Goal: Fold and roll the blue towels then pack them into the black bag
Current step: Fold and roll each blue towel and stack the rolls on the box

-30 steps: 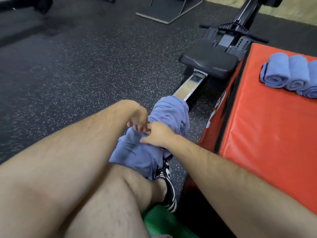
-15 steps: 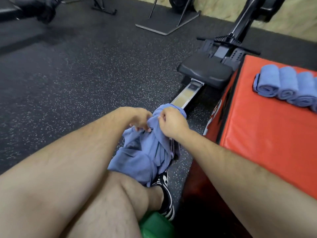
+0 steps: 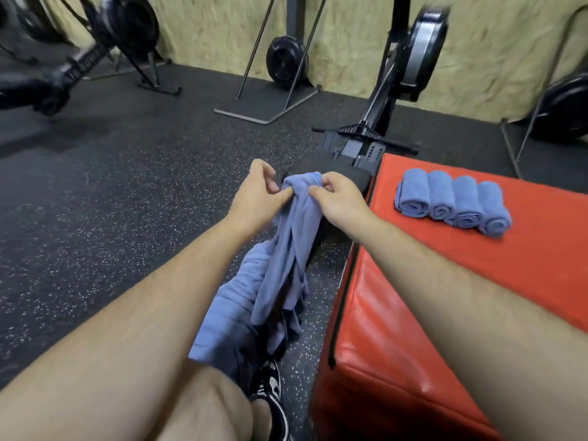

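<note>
Pinching the blue towel [image 3: 286, 249] at its bunched top, your left hand [image 3: 257, 198] and right hand [image 3: 337, 200] let it hang straight for folding; rolled towels [image 3: 451, 202] queue on the red padded box [image 3: 477, 297].

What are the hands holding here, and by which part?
Left hand and right hand pinch the loose blue cloth towel by its bunched top edge.
</note>
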